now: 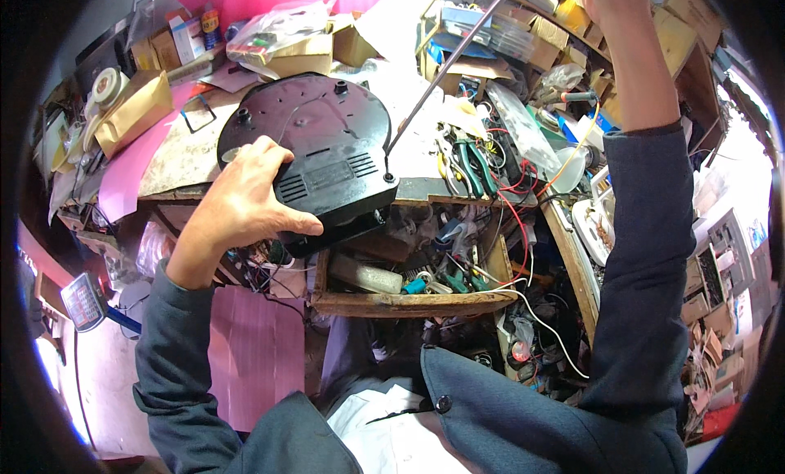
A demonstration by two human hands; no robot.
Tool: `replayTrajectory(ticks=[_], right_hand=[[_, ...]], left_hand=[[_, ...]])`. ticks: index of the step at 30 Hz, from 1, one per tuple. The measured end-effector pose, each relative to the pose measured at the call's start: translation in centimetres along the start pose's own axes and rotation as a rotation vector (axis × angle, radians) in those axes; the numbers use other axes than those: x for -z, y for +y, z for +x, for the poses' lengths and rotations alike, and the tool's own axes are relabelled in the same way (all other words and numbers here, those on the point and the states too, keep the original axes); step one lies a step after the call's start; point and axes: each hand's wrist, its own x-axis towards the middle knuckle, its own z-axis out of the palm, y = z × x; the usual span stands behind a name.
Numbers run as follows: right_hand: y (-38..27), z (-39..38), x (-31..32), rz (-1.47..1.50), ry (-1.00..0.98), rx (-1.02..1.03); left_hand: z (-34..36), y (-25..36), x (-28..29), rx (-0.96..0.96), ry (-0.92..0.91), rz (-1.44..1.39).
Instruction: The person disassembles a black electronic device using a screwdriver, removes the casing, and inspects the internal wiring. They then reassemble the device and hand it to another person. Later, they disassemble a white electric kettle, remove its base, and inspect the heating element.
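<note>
A round-backed black plastic appliance housing (335,135) lies tilted on the bench's front edge, its underside with vent slots and small feet facing up. My left hand (253,196) grips its near left side, thumb along the front edge and fingers over the top. From the housing's right corner a long dark line, a taut cord or a thin rod (450,65), runs up and out of the picture. My right hand (617,4) is raised at the upper right edge. Its fingers are mostly cut off, and whether it holds that line cannot be seen.
Pliers (478,167) and loose wires lie right of the housing. Below, a wooden drawer (409,304) stands pulled out, full of tools and parts. Cardboard boxes, plastic bags and a tape roll (108,86) crowd the back and left. A white wire (548,331) hangs beside the drawer.
</note>
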Motion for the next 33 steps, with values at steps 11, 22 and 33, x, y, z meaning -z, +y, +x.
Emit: replayTrajectory(ticks=[11, 22, 33], right_hand=[[-1.9, -0.1, 1.2, 0.028, 0.05, 0.083], [-2.9, -0.6, 1.8, 0.087, -0.155, 0.086], [-1.7, -1.2, 0.6, 0.08, 0.003, 0.157]], left_hand=[[0.6, 0.3, -0.1, -0.044, 0.007, -0.011], [0.3, 0.3, 0.1, -0.006, -0.011, -0.003], [0.5, 0.3, -0.1, -0.035, 0.008, -0.004]])
